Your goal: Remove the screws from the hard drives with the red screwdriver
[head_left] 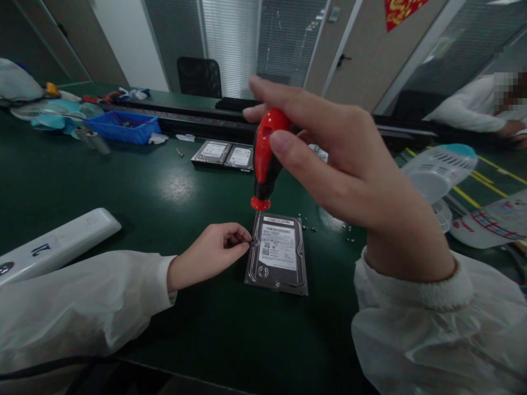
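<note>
A hard drive [300, 247] with a white label lies flat on the green table. My right hand [341, 159] holds a screwdriver [267, 159] upright by its red and black handle, thumb in front and fingers partly extended over the top. The screwdriver's shaft points down at the drive's upper left corner; its tip is too small to make out. At the drive's left edge, my left hand [216, 249] is closed, with thumb and fingertips pinched against that edge. Several small loose screws [313, 229] lie to the right of the drive.
Two more hard drives [222, 154] lie farther back. A blue basket [132, 130] stands at the back left, near a white elongated device [61, 241]. White plastic fans [440, 170] lie at right. Another person's sleeve [465, 107] shows at far right.
</note>
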Motion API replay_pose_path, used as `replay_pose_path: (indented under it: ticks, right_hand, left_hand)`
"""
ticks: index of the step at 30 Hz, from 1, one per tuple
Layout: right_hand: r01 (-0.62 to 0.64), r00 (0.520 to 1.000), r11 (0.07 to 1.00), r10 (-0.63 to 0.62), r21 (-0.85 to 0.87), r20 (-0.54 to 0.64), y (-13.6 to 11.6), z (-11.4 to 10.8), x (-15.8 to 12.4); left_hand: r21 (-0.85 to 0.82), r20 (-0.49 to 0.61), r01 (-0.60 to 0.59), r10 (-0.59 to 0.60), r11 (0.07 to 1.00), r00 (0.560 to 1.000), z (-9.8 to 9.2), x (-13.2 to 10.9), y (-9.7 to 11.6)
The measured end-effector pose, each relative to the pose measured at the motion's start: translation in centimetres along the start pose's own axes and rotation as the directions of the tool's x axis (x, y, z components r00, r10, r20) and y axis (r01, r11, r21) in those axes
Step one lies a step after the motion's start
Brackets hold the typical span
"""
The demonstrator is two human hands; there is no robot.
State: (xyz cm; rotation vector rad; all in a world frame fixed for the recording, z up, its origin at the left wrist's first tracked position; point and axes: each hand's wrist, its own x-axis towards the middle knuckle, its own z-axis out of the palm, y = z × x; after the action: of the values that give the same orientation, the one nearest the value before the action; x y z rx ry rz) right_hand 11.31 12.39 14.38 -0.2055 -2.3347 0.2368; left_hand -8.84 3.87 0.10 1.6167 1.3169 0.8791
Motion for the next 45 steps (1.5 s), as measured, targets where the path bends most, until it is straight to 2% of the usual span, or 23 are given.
replay_pose_path:
  ticks: [2, 4, 7, 12, 17, 23, 27, 29, 33, 39, 42, 45]
  right_hand:
    - [-0.01, 1.0, 0.999, 0.01, 0.035, -0.009, -0.01, 0.02, -0.04]
    - [0.032, 0.999, 0.999, -0.032, -0.003, -0.042, 0.04, -0.03, -0.03]
    - [0.049, 0.998, 0.997, -0.051, -0.059, -0.026, 0.03, -0.13, -0.02]
    - [-0.01, 0.998, 0.998, 0.013, 0.059, -0.053, -0.24, -0.14, -0.16]
    - [0.054, 0.997, 0.998, -0.055, -0.03, -0.052, -0.15, -0.21, 0.03]
    - [-0.006, 1.0, 0.987, 0.006, 0.159, 0.002, -0.36, -0.39, -0.03]
    - [0.025, 1.0, 0.999, -0.025, -0.037, -0.015, -0.16, -0.38, 0.03]
    - [-0.008, 1.0, 0.996, 0.008, -0.089, 0.007, -0.1, -0.42, 0.05]
    - [-0.042, 0.998, 0.997, 0.039, 0.06, 0.056, -0.16, -0.5, 0.06]
    - [-0.084, 0.995, 0.988, 0.09, -0.128, 0.04, -0.4, -0.71, 0.15]
    - [-0.103, 0.989, 0.992, 0.11, -0.068, 0.104, -0.45, -0.75, 0.11]
    - [-0.079, 0.993, 0.997, 0.078, 0.011, 0.09, -0.42, -0.61, 0.09]
  left_hand:
    - [0.003, -0.003, 0.003, -0.003, 1.0, 1.0, 0.01, -0.01, 0.05]
    - [0.004, -0.002, 0.002, -0.002, 1.0, 1.0, 0.04, -0.03, 0.08]
    - [-0.009, 0.0, -0.004, 0.004, 1.0, 1.0, 0.12, -0.05, 0.08]
    - [-0.013, -0.003, -0.004, 0.004, 1.0, 1.0, 0.13, -0.01, -0.02]
    - [-0.004, 0.004, 0.001, -0.001, 1.0, 1.0, -0.03, -0.03, -0.29]
    - [0.005, 0.008, 0.002, -0.002, 1.0, 1.0, -0.07, -0.05, -0.44]
    - [0.002, -0.002, -0.005, 0.005, 1.0, 1.0, -0.01, -0.02, -0.32]
    - [-0.002, -0.001, -0.009, 0.009, 1.0, 1.0, -0.01, 0.01, -0.25]
    - [-0.01, 0.006, 0.0, 0.0, 1.0, 1.0, 0.0, 0.06, -0.08]
    - [-0.006, 0.001, 0.014, -0.014, 1.0, 1.0, 0.03, 0.03, -0.16]
    - [-0.001, 0.0, 0.013, -0.013, 1.0, 1.0, 0.04, 0.04, -0.29]
    - [-0.011, 0.001, 0.005, -0.005, 1.0, 1.0, 0.05, 0.08, -0.28]
